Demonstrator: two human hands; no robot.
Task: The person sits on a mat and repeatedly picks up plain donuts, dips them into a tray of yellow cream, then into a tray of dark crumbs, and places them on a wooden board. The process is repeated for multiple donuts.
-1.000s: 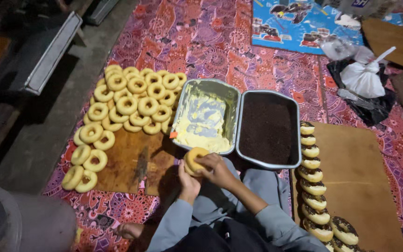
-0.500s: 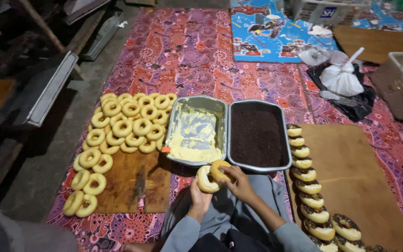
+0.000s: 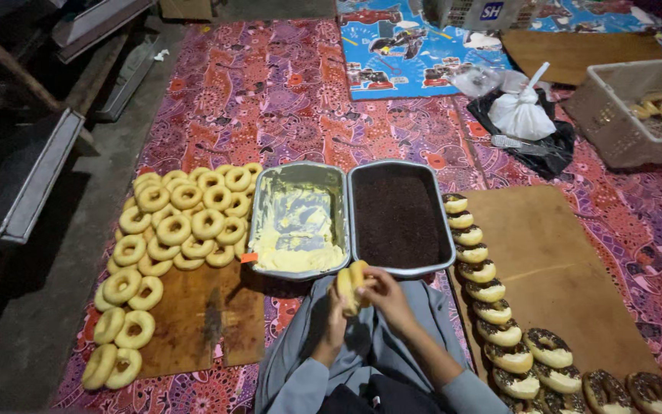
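Both my hands hold one split doughnut (image 3: 351,282) just in front of two metal trays. My left hand (image 3: 335,320) grips its lower half from below. My right hand (image 3: 386,295) presses the other half against it from the right. The left tray (image 3: 297,176) holds pale yellow cream. The right tray (image 3: 398,170) is filled with dark chocolate sprinkles. A heap of plain ring doughnuts (image 3: 181,218) lies on a wooden board (image 3: 208,322) to my left. Finished doughnuts with sprinkled edges (image 3: 492,310) stand in a row on a second board (image 3: 561,268) to my right.
A patterned red mat (image 3: 285,100) covers the floor. A white plastic basket (image 3: 622,130) with a few doughnuts stands at the far right. A tied white bag (image 3: 521,113) rests on black plastic. Metal trays (image 3: 32,184) lean at the left on bare concrete.
The doughnut was split open into two halves in my hands, then the halves came back together. My hands shifted slightly right, in front of the trays' join.
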